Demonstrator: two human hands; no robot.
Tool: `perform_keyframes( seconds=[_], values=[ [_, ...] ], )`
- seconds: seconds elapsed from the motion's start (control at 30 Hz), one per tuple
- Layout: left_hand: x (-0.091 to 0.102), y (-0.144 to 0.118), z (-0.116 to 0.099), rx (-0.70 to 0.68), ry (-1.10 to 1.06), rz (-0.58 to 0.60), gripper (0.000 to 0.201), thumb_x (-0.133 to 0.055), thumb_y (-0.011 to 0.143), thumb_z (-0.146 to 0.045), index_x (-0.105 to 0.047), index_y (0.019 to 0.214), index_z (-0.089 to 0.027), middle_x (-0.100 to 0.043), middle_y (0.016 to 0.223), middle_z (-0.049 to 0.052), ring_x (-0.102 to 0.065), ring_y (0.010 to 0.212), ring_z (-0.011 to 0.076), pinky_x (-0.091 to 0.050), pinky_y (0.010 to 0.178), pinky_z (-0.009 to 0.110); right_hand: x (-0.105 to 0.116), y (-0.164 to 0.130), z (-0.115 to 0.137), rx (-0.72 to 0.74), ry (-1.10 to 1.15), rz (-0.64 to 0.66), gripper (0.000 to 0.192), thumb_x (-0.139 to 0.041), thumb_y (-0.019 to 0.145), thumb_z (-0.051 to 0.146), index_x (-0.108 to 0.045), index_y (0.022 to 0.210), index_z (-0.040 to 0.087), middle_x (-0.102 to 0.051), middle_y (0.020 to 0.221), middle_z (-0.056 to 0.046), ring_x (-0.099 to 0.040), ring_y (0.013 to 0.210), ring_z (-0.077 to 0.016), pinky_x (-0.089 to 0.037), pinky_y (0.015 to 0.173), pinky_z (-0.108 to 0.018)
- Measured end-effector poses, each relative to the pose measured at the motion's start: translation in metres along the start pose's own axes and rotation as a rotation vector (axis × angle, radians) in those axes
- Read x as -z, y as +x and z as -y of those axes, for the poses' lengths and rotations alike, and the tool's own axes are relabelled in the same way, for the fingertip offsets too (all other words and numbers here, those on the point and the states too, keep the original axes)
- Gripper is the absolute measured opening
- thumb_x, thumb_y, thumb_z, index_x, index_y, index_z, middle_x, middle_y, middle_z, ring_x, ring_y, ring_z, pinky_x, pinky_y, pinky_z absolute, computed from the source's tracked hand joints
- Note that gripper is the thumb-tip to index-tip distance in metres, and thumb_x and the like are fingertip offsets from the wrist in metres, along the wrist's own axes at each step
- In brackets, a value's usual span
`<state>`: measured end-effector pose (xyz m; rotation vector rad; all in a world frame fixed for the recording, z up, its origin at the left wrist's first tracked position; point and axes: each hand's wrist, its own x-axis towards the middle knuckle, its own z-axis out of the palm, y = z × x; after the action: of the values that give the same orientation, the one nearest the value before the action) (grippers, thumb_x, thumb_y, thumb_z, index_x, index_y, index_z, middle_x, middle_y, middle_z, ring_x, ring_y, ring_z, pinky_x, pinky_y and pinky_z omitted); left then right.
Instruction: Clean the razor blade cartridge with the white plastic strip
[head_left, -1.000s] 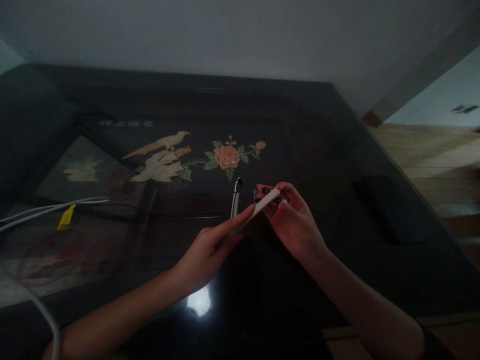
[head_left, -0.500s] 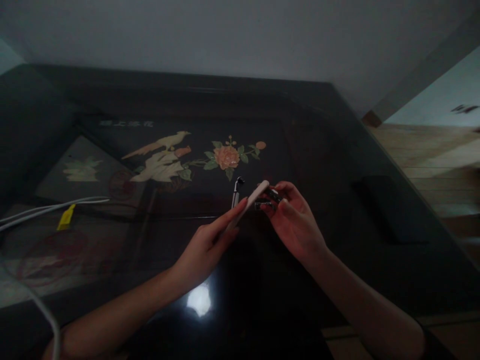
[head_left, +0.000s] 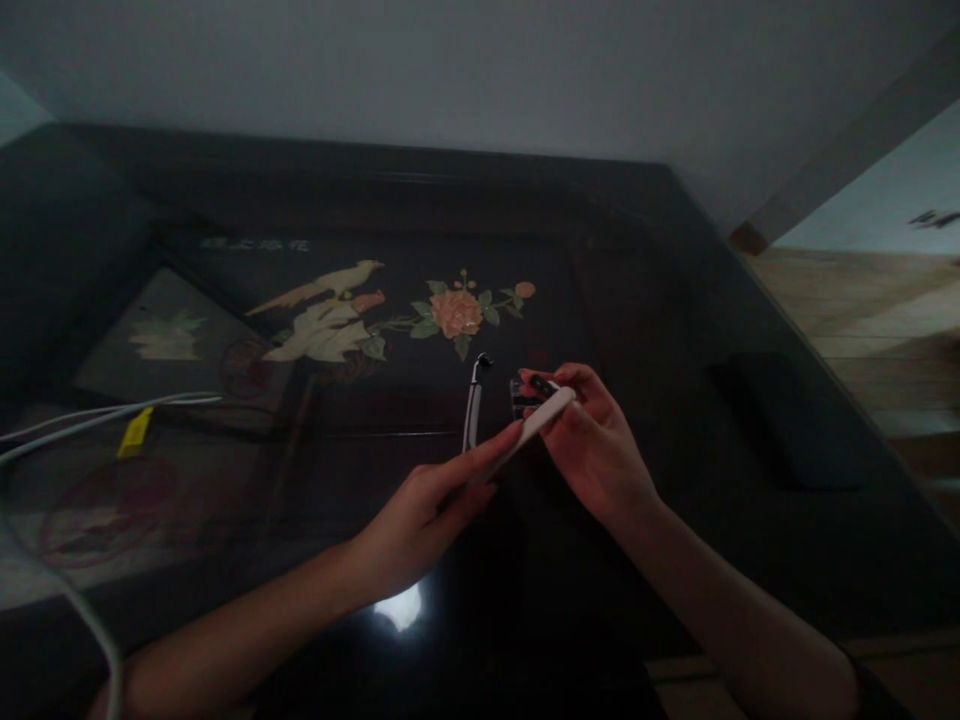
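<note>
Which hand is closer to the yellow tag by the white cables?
Left. The left hand, gripping a flat white piece, is to the right of the yellow tag; the right hand, holding a small dark item, is farther right.

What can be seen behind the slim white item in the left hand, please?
Small dark parts show beyond the white item, in the right hand; whatever it covers is hidden.
</note>
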<state>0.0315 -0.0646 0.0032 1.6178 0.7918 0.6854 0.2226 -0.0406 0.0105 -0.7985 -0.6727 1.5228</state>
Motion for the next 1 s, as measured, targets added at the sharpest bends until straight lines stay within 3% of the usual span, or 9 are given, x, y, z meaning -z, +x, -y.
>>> perform_keyframes(
  seconds=[0.33, 0.5, 0.67, 0.87, 1.0],
  values=[
    [0.0028, 0.0019, 0.0029, 0.031, 0.048, -0.077, 0.052, -0.047, 0.097, -0.016, -0.042, 0.147, -0.029, -0.060, 0.140, 0.002, -0.064, 0.118, 0.0181, -0.050, 0.101, 0.030, -0.0003, 0.0010, 0.0001, 0.018, -0.015, 0.012, 0.028, -0.088, 0.063, 0.035, -0.067, 0.081, 0.030, -0.075, 0.097, 0.004, -0.068, 0.093, -0.0158, -0.055, 0.088, -0.032],
    [0.0028, 0.0026, 0.0028, 0.053, 0.041, -0.101, 0.051, -0.047, 0.097, -0.018, -0.042, 0.147, -0.028, -0.055, 0.144, 0.002, -0.057, 0.128, 0.0192, -0.046, 0.106, 0.031, 0.0002, 0.0009, -0.0004, 0.006, -0.005, 0.017, 0.027, -0.087, 0.064, 0.034, -0.068, 0.083, 0.030, -0.074, 0.097, 0.003, -0.067, 0.090, -0.0147, -0.055, 0.087, -0.030],
    [0.0042, 0.0033, 0.0036, 0.090, 0.035, -0.150, 0.051, -0.047, 0.097, -0.020, -0.041, 0.148, -0.025, -0.053, 0.146, 0.002, -0.054, 0.131, 0.0206, -0.040, 0.112, 0.035, 0.0007, 0.0013, -0.0004, -0.005, 0.015, -0.017, 0.031, -0.090, 0.059, 0.031, -0.069, 0.081, 0.028, -0.071, 0.094, 0.004, -0.065, 0.085, -0.0129, -0.056, 0.075, -0.024],
    [0.0038, 0.0031, 0.0051, 0.116, 0.022, -0.164, 0.053, -0.047, 0.097, -0.018, -0.039, 0.149, -0.025, -0.058, 0.142, 0.003, -0.056, 0.128, 0.0213, -0.040, 0.112, 0.038, 0.0022, 0.0032, -0.0005, -0.006, 0.031, -0.039, 0.032, -0.091, 0.056, 0.028, -0.071, 0.080, 0.028, -0.071, 0.093, 0.004, -0.065, 0.083, -0.0125, -0.056, 0.074, -0.022],
    [0.0017, 0.0029, 0.0032, 0.101, 0.007, -0.132, 0.055, -0.047, 0.095, -0.016, -0.040, 0.149, -0.024, -0.068, 0.128, 0.004, -0.060, 0.123, 0.0217, -0.045, 0.107, 0.038, 0.0022, 0.0033, 0.0000, -0.014, 0.032, -0.016, 0.029, -0.090, 0.058, 0.029, -0.071, 0.080, 0.028, -0.073, 0.098, 0.003, -0.065, 0.083, -0.0124, -0.056, 0.075, -0.022]
  ],
)
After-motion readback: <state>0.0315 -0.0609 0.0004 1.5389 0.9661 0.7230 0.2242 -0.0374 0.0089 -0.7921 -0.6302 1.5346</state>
